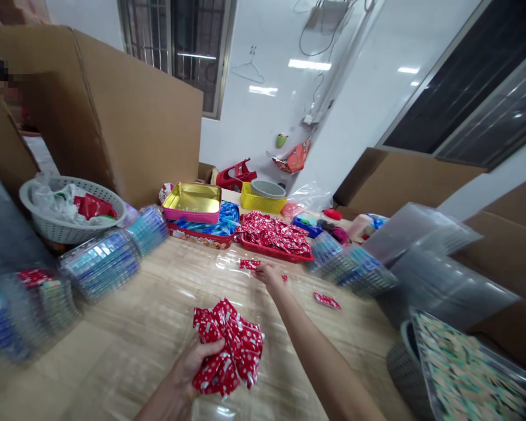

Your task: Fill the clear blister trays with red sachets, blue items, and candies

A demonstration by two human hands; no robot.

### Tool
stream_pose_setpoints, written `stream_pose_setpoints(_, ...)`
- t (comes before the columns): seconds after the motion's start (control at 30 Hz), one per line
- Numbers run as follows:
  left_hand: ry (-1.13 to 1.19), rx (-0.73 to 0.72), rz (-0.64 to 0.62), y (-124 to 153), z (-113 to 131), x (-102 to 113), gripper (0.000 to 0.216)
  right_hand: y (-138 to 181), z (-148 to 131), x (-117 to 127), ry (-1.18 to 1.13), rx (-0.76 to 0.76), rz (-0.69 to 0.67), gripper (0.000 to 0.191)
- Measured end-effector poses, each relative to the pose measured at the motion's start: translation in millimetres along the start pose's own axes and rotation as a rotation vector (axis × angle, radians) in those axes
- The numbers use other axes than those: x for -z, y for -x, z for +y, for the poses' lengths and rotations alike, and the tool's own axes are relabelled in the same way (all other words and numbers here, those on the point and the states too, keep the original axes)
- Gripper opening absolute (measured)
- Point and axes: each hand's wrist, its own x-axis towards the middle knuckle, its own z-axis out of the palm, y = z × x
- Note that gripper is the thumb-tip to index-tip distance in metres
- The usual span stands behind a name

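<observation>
A pale wood-grain desk (127,327) under a glossy, wrinkled clear film fills the view, with white walls and tall brown cardboard boxes (127,111) behind it.

Near the front edge, the left hand (193,368) is closed around a bunch of red sachets (230,345). These are small, flat, shiny foil packets with white dots, fanned out and crumpled above the fingers. Further out, the right hand (268,273) lies palm down on the desk, its fingertips touching 1 loose red sachet (249,264). Motion blur hides whether it grips the sachet or only rests on it. Another single sachet (326,300) lies flat on the film to the right, apart from both hands.

Just beyond the right hand stands a shallow red tray (284,252) heaped with the same dotted packets. To its left is a tray of blue packets (221,217), with a rectangular gold tin (193,202) with a pink rim resting on it. Behind them sits a yellow lattice basket (256,203) holding a round grey bowl (267,188).

At far left a white perforated basket (61,229) holds crumpled plastic and something red. Blurred stacks of clear ribbed plastic trays (100,266) flank the desk on the left, and larger clear stacks (425,251) stand on the right. At lower right is a patterned tin (464,380).
</observation>
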Motion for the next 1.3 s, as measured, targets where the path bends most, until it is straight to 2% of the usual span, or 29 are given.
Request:
stream_pose_setpoints(0.13, -0.021, 0.010, 0.044, 5.5, 9.5, 6.8, 0.026, -5.8, 3.8, -15.5, 0.062, 0.005, 0.039, 0.021)
stream_pose_setpoints(0.23, 0.000, 0.002, 0.059, 6.8, 14.4, 15.4, 0.028, 9.2, -3.0, -27.2, 0.092, 0.058, -0.020, 0.020)
stream_pose_setpoints(0.3, 0.028, -0.030, 0.052, 7.3, 17.3, 21.4, 0.031, 28.6, -10.0, -37.3, 0.104, 0.079, -0.140, 0.024)
stream_pose_setpoints(0.43, 0.076, -0.070, 0.054, 11.3, 26.7, 30.2, 0.033, 76.7, -25.0, -56.8, 0.119, 0.069, -0.480, 0.032)
stream_pose_setpoints(0.53, 0.108, -0.090, 0.084, 17.5, 37.8, 34.8, 0.028, 105.3, -35.1, -64.0, 0.105, 0.076, -0.591, 0.037)
stream_pose_setpoints(0.63, 0.140, -0.136, 0.145, 24.3, 50.6, 39.6, 0.021, 122.8, -41.2, -67.4, 0.075, 0.164, -0.490, 0.036)
stream_pose_setpoints(0.73, 0.166, -0.148, 0.218, 29.6, 61.7, 44.0, 0.014, 134.5, -40.0, -74.8, 0.139, 0.265, -0.391, 0.031)
stream_pose_setpoints(0.83, 0.186, -0.167, 0.209, 32.5, 68.3, 47.7, 0.015, 143.2, -34.1, -88.5, 0.161, 0.278, -0.402, 0.029)
stream_pose_setpoints(0.97, 0.222, -0.216, 0.214, 34.5, 72.8, 53.9, 0.018, 142.7, -29.7, -104.7, 0.051, 0.260, -0.425, 0.026)
stream_pose_setpoints(1.03, 0.240, -0.235, 0.243, 36.0, 76.4, 57.9, 0.017, 132.2, -30.0, -108.7, 0.000, 0.255, -0.389, 0.028)
stream_pose_setpoints(1.1, 0.241, -0.241, 0.281, 38.1, 81.1, 61.9, 0.015, 112.8, -30.7, -111.2, -0.041, 0.250, -0.285, 0.031)
stream_pose_setpoints(1.2, 0.233, -0.238, 0.327, 41.8, 88.1, 66.4, 0.012, 70.8, -31.1, -116.9, -0.050, 0.248, -0.106, 0.033)
stream_pose_setpoints(1.3, 0.250, -0.214, 0.345, 44.9, 91.1, 68.8, 0.011, 27.5, -29.9, -127.4, -0.006, 0.232, 0.018, 0.031)
